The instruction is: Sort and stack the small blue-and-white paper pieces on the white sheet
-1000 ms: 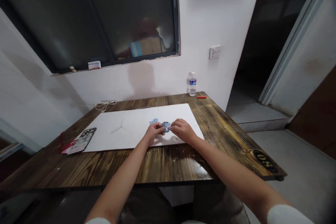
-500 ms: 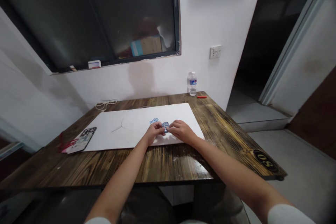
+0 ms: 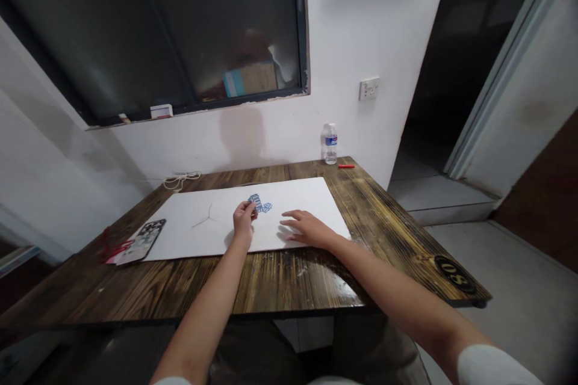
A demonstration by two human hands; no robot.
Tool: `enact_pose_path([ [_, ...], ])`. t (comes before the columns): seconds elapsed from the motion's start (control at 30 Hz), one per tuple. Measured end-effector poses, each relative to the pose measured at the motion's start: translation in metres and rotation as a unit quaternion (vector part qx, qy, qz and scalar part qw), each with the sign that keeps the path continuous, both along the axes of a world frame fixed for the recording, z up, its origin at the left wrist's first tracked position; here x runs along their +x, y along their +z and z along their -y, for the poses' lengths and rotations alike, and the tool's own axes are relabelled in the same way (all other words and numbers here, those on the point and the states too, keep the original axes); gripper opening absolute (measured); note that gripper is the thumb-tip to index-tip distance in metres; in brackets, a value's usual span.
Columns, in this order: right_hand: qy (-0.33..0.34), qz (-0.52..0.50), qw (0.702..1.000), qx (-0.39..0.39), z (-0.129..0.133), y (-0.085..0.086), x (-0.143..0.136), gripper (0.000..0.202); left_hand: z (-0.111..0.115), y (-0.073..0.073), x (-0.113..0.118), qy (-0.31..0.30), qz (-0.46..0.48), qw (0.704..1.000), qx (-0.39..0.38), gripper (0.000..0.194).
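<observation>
My left hand (image 3: 244,218) pinches a small blue-and-white patterned piece (image 3: 256,199) between thumb and fingers, just above a white board (image 3: 180,240). Right beside it, several small blue-and-white pieces (image 3: 267,207) lie on the board. My right hand (image 3: 309,228) hovers over or rests on the board's right part, its fingers apart and nothing between them. Thin dark lines (image 3: 208,217) meet in a three-armed shape on the left half of the board.
The wooden table (image 3: 289,283) carries a patterned dark-edged item (image 3: 151,237) and red strands (image 3: 118,248) at left. Along the back are a white cable (image 3: 180,179), a water bottle (image 3: 331,144) and a red stick (image 3: 346,166).
My left hand has moved left with the blue-and-white piece, away from my right hand. My right hand has let go and its fingers have spread.
</observation>
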State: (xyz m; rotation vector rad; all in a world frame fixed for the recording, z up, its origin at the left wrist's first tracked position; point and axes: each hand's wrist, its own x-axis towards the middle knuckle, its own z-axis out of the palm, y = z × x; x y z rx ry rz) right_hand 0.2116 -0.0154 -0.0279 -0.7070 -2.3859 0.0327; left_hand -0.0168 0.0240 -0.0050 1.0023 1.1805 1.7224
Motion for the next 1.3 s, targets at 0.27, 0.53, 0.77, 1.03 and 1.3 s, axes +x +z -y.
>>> enact_pose_path([
  [0.27,-0.002,0.048,0.998,-0.045,-0.007,-0.006,-0.026,0.052,-0.01,-0.009,-0.028,0.093,-0.033,0.995,0.002,0.029],
  [0.53,-0.039,0.114,0.991,-0.052,-0.047,0.008,-0.075,0.053,-0.012,-0.013,-0.031,0.084,-0.005,0.996,-0.024,0.032],
  [0.77,-0.091,0.157,0.976,-0.121,-0.081,0.005,-0.101,0.057,-0.01,-0.012,-0.031,0.076,0.001,0.996,-0.035,0.033],
  [1.03,-0.032,0.184,0.973,-0.135,-0.063,0.001,-0.076,0.052,-0.009,-0.013,-0.03,0.082,-0.021,0.995,-0.047,0.031],
  [1.3,0.009,0.189,0.972,-0.142,-0.027,0.0,-0.036,0.058,-0.01,-0.015,-0.029,0.074,-0.027,0.997,-0.023,0.029],
])
